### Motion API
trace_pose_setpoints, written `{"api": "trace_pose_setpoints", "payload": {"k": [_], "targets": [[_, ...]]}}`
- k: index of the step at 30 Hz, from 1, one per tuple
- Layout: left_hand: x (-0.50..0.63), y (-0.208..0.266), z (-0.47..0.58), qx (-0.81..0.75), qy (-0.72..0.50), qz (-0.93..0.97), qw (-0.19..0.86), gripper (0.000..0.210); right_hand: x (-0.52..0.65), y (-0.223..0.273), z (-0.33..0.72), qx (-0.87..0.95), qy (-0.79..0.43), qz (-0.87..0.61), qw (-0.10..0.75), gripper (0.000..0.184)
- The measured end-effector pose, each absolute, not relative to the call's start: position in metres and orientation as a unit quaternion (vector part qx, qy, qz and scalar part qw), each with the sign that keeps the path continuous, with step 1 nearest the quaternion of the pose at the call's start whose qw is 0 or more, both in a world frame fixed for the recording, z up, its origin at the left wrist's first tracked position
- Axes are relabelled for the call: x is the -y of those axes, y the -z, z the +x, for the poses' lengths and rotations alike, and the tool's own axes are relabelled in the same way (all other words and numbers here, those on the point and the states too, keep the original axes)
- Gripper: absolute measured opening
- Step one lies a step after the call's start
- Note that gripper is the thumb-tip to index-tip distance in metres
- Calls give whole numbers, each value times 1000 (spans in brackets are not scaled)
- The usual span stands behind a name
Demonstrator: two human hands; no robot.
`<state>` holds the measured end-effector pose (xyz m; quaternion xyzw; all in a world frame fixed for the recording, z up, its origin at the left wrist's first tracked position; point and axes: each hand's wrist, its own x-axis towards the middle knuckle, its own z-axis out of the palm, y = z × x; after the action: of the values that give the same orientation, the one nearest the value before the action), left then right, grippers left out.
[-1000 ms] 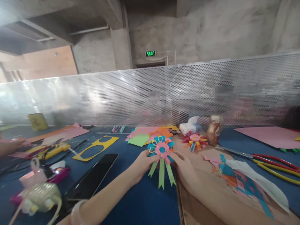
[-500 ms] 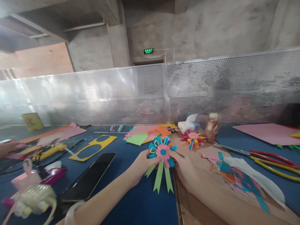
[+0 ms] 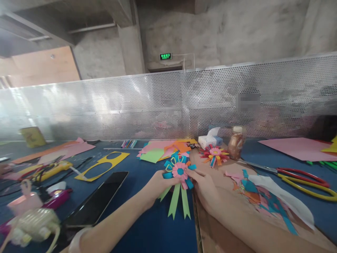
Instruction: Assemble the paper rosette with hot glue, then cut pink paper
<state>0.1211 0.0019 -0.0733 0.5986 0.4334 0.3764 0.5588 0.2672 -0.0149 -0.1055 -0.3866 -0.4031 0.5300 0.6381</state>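
A paper rosette (image 3: 180, 171) with blue and pink petals, a blue centre and green ribbon tails is held up between my two hands. My left hand (image 3: 158, 186) grips its left edge, thumb in front, the other fingers partly hidden behind it. On the opposite side, my right hand (image 3: 206, 188) pinches the rim, with a finger lying near the pink middle. The green tails hang down below, notched at their ends. Behind my right hand lies a second paper flower (image 3: 215, 155) in red, yellow and pink.
Scissors (image 3: 297, 175) with red and yellow handles lie right, beside paper scraps (image 3: 263, 196). A bottle (image 3: 236, 143) and tissue box (image 3: 210, 140) stand behind. Leftward are a phone (image 3: 98, 200), a yellow glue gun (image 3: 54, 170), cut yellow paper (image 3: 121, 161) and another person's blurred hand (image 3: 4, 169).
The view has shifted slightly, so most things sit a little further left. Both hands keep hold of the rosette, and its tails hang at a slightly different angle.
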Motion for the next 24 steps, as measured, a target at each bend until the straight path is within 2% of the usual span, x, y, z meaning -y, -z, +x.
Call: {"api": "trace_pose_setpoints", "payload": {"k": [6,12,24], "targets": [[-2,75,118,-425,-393,573,581,39,18,101,268,390,-565,-367,628,31],[1,72,117,-416,-398,557,598,33,19,99,267,389,-574,-351,629,25],[-4,74,115,-390,-397,533,637,37,18,97,268,423,-591,-330,602,20]]}}
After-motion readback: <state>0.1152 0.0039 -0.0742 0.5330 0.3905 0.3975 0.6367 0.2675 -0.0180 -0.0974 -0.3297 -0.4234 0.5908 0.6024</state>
